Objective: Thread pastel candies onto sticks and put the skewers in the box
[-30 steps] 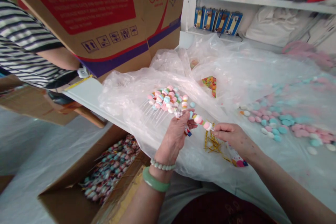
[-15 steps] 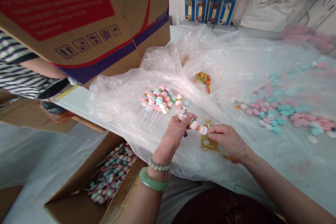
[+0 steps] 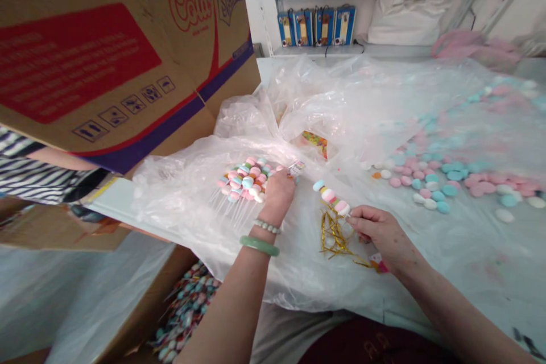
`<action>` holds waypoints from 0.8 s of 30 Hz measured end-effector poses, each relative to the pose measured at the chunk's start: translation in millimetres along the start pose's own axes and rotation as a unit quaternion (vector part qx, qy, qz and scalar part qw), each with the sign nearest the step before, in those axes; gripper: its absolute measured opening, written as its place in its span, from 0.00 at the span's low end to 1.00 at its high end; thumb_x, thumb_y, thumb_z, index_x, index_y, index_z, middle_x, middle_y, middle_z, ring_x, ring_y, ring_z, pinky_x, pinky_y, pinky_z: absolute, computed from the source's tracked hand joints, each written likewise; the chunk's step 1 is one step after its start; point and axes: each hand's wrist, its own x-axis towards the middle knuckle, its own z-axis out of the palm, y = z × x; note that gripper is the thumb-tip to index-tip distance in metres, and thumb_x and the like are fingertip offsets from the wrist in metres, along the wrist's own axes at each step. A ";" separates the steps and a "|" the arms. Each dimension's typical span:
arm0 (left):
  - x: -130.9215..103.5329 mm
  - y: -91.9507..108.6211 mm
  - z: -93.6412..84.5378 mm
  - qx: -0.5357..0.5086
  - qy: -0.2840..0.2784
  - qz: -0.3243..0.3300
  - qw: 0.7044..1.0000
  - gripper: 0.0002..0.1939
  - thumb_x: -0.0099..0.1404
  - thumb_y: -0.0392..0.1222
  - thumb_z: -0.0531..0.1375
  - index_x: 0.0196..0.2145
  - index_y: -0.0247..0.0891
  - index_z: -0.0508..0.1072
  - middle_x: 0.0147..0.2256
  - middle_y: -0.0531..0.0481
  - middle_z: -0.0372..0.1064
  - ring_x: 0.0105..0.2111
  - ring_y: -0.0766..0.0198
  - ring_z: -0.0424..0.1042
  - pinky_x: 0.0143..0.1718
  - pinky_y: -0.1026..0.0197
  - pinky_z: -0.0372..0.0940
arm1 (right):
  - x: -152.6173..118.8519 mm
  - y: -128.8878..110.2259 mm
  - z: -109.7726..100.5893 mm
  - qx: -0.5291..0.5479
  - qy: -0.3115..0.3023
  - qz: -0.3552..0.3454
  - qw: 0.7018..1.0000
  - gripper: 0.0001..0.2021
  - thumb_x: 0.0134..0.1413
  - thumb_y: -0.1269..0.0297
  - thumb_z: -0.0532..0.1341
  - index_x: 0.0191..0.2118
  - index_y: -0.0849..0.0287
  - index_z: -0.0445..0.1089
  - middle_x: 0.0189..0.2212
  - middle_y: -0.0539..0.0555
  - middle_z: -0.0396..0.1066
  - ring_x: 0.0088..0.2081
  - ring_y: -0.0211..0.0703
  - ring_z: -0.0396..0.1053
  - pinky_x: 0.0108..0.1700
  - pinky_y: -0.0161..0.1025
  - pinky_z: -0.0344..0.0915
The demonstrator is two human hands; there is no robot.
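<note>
My right hand (image 3: pixel 375 233) pinches the stick end of a candy skewer (image 3: pixel 330 198), threaded with blue, white and pink marshmallow-like sweets. The skewer points up and left, its far end free. My left hand (image 3: pixel 279 190) is closed at the right side of a pile of similar candy skewers (image 3: pixel 245 179), whose white sticks point toward me. A small clear printed bag (image 3: pixel 296 168) sticks out beyond the left fingers; the fingertips are mostly hidden. Gold twist ties (image 3: pixel 335 236) lie just below the held skewer. Next to my right wrist lies a small pink-and-clear packet (image 3: pixel 377 263).
Loose pink, blue and white sweets (image 3: pixel 430 182) spread over plastic sheeting (image 3: pixel 358 96) at the right. A tall cardboard carton (image 3: pixel 128 57) stands back left, with a person in a striped top (image 3: pixel 29 165) behind it. Below the table's left edge, a box holds many skewers (image 3: pixel 187 301).
My left hand has let go of the candy skewer and moved left to the pile, with the clear bag. My right hand keeps the skewer, now angled upward. The view has shifted slightly.
</note>
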 end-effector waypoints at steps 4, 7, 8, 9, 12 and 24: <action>1.3 4.6 17.7 0.077 -0.005 0.036 0.996 0.07 0.58 0.35 0.57 0.34 0.34 0.74 0.40 0.37 0.71 0.44 0.49 0.70 0.44 0.54 0.63 | 0.5 3.1 -6.7 0.010 -0.019 -0.021 1.000 0.11 0.47 0.59 0.61 0.22 0.60 0.64 0.15 0.44 0.52 0.20 0.32 0.47 0.25 0.35 0.42; -3.2 1.0 21.0 0.105 0.001 0.038 0.994 0.11 0.60 0.32 0.53 0.38 0.33 0.73 0.43 0.35 0.70 0.46 0.48 0.69 0.47 0.51 0.62 | 0.3 4.1 -10.2 0.016 -0.032 -0.034 0.999 0.11 0.47 0.59 0.61 0.22 0.60 0.64 0.16 0.44 0.52 0.21 0.32 0.48 0.25 0.35 0.43; -3.8 -1.1 20.7 0.107 0.005 0.034 0.994 0.12 0.60 0.31 0.52 0.39 0.33 0.72 0.44 0.35 0.69 0.47 0.48 0.69 0.47 0.50 0.62 | -0.1 3.9 -10.4 0.016 -0.034 -0.034 0.999 0.11 0.47 0.59 0.61 0.23 0.60 0.64 0.16 0.44 0.52 0.21 0.32 0.48 0.25 0.35 0.43; -3.8 -3.2 20.0 0.106 0.010 0.029 0.994 0.12 0.60 0.31 0.52 0.40 0.32 0.72 0.44 0.34 0.69 0.47 0.47 0.68 0.47 0.50 0.62 | -0.7 3.6 -10.2 0.015 -0.037 -0.033 0.999 0.10 0.47 0.59 0.61 0.23 0.60 0.65 0.16 0.44 0.52 0.21 0.32 0.47 0.25 0.35 0.42; -3.4 -7.5 15.1 0.083 0.027 0.017 0.996 0.11 0.59 0.31 0.53 0.39 0.33 0.71 0.45 0.35 0.68 0.47 0.47 0.68 0.46 0.51 0.62 | -3.8 1.8 -7.7 0.008 -0.048 -0.033 0.998 0.09 0.46 0.60 0.61 0.23 0.60 0.66 0.17 0.44 0.52 0.21 0.32 0.47 0.25 0.35 0.42; -92.8 -5.6 -20.9 -0.483 -0.150 -0.072 0.859 0.21 0.58 0.55 0.59 0.41 0.36 0.68 0.18 0.51 0.68 0.13 0.69 0.62 0.14 0.69 0.51 | -18.5 1.0 13.0 -0.132 -0.043 -0.124 0.982 0.10 0.50 0.62 0.56 0.22 0.58 0.66 0.20 0.48 0.58 0.26 0.37 0.56 0.29 0.36 0.50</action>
